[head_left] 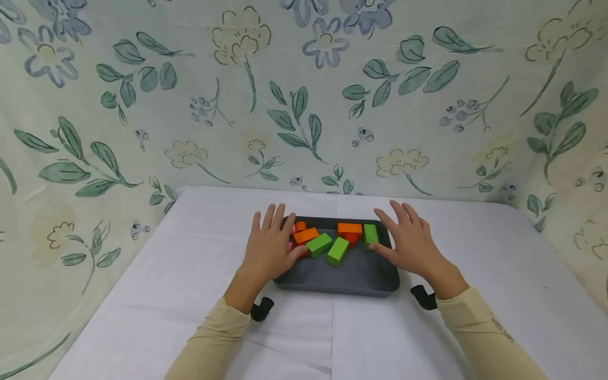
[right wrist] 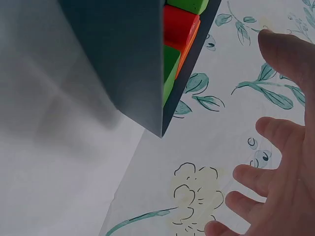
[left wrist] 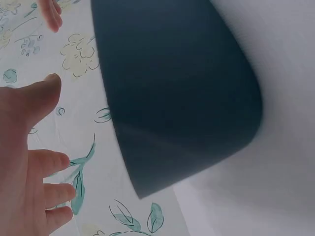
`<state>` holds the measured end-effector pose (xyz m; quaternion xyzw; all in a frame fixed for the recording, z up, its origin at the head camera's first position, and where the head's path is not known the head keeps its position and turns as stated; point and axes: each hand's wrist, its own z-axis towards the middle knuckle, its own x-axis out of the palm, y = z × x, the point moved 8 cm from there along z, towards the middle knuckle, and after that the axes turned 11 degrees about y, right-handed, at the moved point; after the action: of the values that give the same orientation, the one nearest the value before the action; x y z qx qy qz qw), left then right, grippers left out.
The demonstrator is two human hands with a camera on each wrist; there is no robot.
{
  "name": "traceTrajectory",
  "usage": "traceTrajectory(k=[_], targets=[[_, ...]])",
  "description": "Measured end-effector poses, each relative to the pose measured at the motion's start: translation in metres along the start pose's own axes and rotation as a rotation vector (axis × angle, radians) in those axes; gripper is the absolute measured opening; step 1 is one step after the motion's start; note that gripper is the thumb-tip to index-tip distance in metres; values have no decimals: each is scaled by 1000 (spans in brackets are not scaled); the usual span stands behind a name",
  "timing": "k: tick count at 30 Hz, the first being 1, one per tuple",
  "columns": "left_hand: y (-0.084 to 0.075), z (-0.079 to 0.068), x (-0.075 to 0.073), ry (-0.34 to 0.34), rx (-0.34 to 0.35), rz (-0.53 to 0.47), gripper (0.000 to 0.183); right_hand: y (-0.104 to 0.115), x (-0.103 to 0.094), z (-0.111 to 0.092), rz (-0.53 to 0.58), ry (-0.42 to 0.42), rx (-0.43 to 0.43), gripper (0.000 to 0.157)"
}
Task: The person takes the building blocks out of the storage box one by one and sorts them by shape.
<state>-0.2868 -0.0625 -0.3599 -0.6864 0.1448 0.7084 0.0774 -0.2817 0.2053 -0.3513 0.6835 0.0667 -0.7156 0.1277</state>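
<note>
A dark grey tray [head_left: 332,279] lies on the white-covered table with colored blocks in its far half. Among them are green blocks [head_left: 338,252], orange blocks [head_left: 350,229] and a red block [head_left: 351,239]. My left hand [head_left: 266,253] hovers by the tray's left end, fingers spread, hiding some blocks there. At the right end is my right hand [head_left: 414,245], its thumb near a green block [head_left: 370,235]. Both wrist views show a gap between the hand and the tray wall [left wrist: 182,98]. Neither hand holds anything.
A white cloth [head_left: 190,295] covers the table around the tray. Behind it hangs a floral curtain [head_left: 304,132]. A black wrist attachment [head_left: 262,309] sits below the left wrist, and another black attachment [head_left: 424,297] below the right.
</note>
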Motion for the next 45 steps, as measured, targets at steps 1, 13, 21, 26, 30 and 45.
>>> traceTrajectory(k=[1, 13, 21, 26, 30, 45], targets=[[-1, -1, 0, -4, 14, 0, 81, -1, 0, 0, 8, 5, -2, 81], [0, -14, -8, -38, 230, -207, 68, -19, 12, -2, 386, 170, -62, 69], [10, -24, -14, 14, 285, -332, 64, -55, 42, 6, 685, 269, 17, 66], [19, -24, -15, 64, 264, -330, 66, -60, 51, 12, 799, 326, 19, 67], [24, -21, -17, 80, 274, -342, 68, -61, 60, 16, 874, 391, 18, 68], [43, 9, -29, 180, 272, -360, 62, -63, 81, 17, 1136, 491, -77, 78]])
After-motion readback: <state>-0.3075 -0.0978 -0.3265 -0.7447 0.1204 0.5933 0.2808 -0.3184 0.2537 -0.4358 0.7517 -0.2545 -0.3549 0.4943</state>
